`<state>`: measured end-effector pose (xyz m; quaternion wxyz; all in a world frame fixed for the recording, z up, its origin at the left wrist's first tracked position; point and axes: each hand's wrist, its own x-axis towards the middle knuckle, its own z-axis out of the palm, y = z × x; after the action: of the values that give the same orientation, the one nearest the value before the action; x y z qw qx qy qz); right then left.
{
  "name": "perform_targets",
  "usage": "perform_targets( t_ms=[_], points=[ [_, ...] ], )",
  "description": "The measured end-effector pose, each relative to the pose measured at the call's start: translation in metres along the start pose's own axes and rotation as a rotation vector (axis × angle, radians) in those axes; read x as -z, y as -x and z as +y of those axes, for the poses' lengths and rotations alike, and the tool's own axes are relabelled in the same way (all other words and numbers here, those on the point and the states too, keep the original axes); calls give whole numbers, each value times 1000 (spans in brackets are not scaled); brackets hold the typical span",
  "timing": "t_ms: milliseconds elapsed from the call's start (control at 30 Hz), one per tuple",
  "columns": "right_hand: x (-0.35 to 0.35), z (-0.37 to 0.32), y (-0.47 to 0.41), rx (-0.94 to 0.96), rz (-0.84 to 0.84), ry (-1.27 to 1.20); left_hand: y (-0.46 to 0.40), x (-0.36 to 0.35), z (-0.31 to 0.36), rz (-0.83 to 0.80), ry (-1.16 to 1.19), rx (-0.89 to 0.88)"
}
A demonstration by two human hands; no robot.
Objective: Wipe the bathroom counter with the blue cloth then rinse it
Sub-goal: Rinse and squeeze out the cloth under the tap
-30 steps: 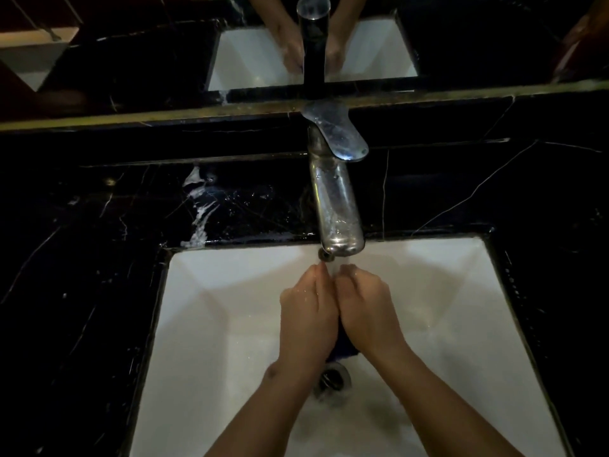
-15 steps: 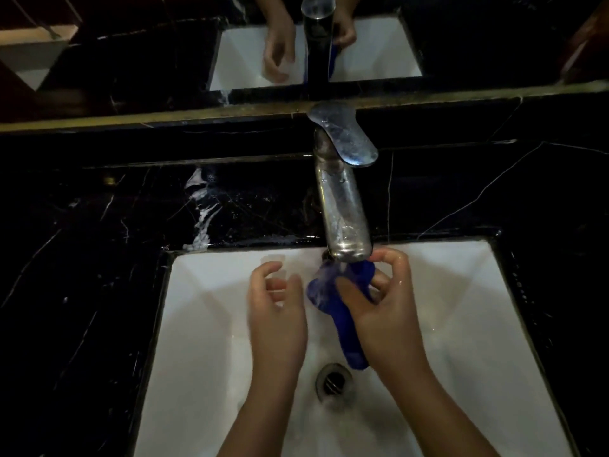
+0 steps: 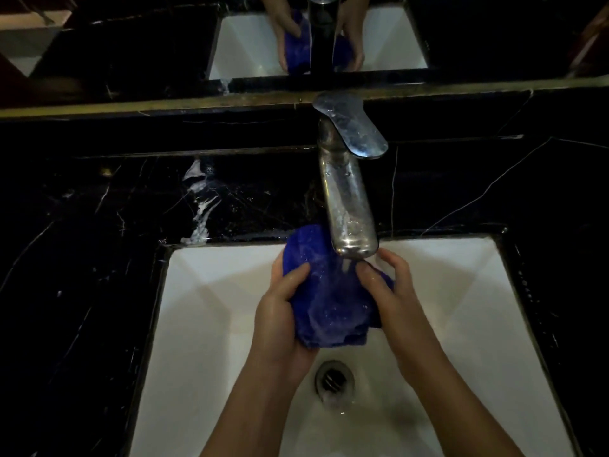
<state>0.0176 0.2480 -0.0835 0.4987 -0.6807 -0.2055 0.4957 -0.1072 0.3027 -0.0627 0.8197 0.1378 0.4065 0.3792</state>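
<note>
The blue cloth (image 3: 329, 298) was held bunched under the faucet (image 3: 349, 206) spout, gripped by the fingers of the left hand (image 3: 283, 324) and right hand (image 3: 392, 298). Rinsing was judged under way (a white smear (image 3: 201, 209) lay on the worktop (image 3: 99, 258) left of the faucet), so wiping seemed largely done.

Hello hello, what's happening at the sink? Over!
Both hands, left and right, gripping blue cloth. Cloth under faucet, over sink. Nothing blocking.
</note>
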Motion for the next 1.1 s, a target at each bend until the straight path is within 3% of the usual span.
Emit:
perform_targets(
  t_ms=[67, 100, 233, 367, 500, 600, 667, 800, 900, 1000, 1100],
  points=[
    [0, -2, -2, -100, -117, -285, 3, 1, 1, -75, 66, 101],
    [-1, -3, -3, -63, -134, -352, 4, 2, 1, -86, 47, 121],
    [-7, 5, -2, 97, 1, -206, 1, -2, -4, 15, -299, -18],
    [-1, 2, -2, 171, 84, -228, 0, -1, 2, 29, -520, -153],
    [14, -10, -7, 219, -88, -224, -2, 9, 9, -62, -486, -178],
    [6, -13, -13, 168, -187, -205, -7, 3, -4, -7, -383, -166],
    [-13, -10, -9, 155, -140, -197, -10, -7, -15, 73, -353, -219],
    [-44, -7, -1, 292, 71, 95, -20, -11, -35, 234, -672, -476],
    [-48, -9, -7, 325, 121, 104, -20, -12, -32, 270, -603, -455],
    [-47, -9, -11, 284, 138, 7, -24, -16, -28, 321, -641, -394],
    [-44, -10, -16, 209, 106, 86, -31, -13, -28, 341, -743, -393]
  ],
)
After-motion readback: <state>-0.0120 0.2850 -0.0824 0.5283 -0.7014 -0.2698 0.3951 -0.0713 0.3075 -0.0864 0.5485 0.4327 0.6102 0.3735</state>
